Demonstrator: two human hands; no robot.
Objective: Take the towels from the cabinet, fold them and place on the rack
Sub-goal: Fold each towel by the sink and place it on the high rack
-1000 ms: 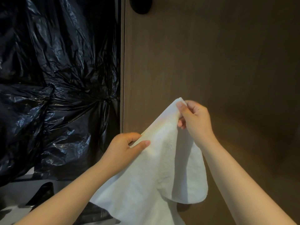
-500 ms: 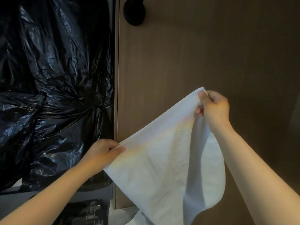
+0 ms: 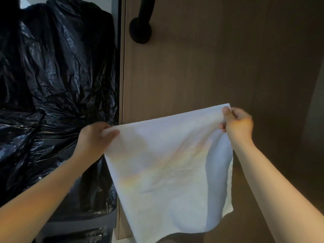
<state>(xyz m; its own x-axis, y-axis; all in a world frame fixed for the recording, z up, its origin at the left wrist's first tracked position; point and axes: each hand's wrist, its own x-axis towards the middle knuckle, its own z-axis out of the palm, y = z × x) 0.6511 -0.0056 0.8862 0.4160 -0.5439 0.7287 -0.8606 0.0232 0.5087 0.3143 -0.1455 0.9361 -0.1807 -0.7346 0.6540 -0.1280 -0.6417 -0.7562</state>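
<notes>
I see the white towel (image 3: pixel 168 165) hanging in the lower centre, its top edge running left to right between my hands. Left hand (image 3: pixel 94 137) pinches the left corner, right hand (image 3: pixel 236 125) the slightly higher right corner; folding means bringing them together.

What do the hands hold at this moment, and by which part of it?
Both hold one white towel by its top corners: the left hand pinches the left corner, the right hand pinches the right corner. The rest hangs free.

Left grip (image 3: pixel 93 139), right grip (image 3: pixel 238 125) seemingly bare.
</notes>
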